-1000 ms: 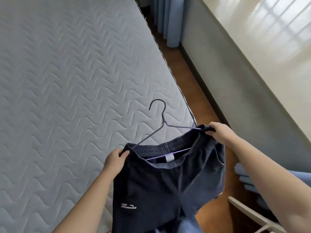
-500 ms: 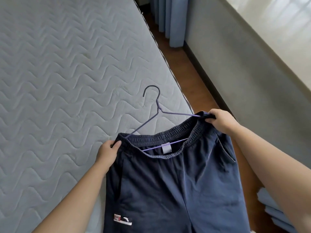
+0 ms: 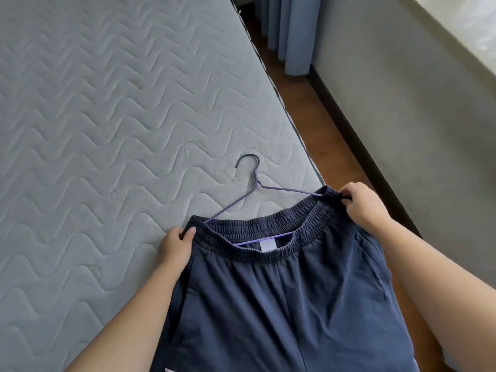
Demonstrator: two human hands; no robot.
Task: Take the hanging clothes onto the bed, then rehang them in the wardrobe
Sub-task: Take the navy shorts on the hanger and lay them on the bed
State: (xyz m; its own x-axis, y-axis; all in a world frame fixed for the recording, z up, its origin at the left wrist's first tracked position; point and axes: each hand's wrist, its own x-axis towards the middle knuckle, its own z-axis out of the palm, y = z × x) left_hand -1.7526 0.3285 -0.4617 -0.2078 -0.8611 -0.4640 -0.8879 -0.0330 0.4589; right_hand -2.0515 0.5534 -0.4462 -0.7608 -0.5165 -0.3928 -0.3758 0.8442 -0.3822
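Quilted grey mattress (image 3: 107, 130) filling the left, one only, stitched in wavy lines. At its lower right edge, one left hand (image 3: 175, 247), fingers curled and thumb on top, pinching the left end of an elastic waistband.

Next, one thin purple wire hanger (image 3: 256, 181) with a darker hook, hook end out over the mattress near the right edge; cannot tell whether touching the quilting. Both sloping arms running down into the waistband, bottom bar visible inside the opening.

One pair of navy trousers (image 3: 281, 304) threaded on that hanger, waistband stretched between the two hands. Cloth draped toward the camera and out of the bottom of the view, partly over the mattress corner. One white label (image 3: 267, 244) sewn inside the back of the waistband, just beneath the bar.

Further right, one right hand (image 3: 359, 204), fingers bent tight round the right end of the waistband. Two bare forearms leading back from the hands.

Beyond, one strip of brown wooden floor (image 3: 316, 124) beside the mattress. One blue curtain (image 3: 290, 30) hanging at the top. One grey wall (image 3: 402, 116) with a dark skirting along its foot.
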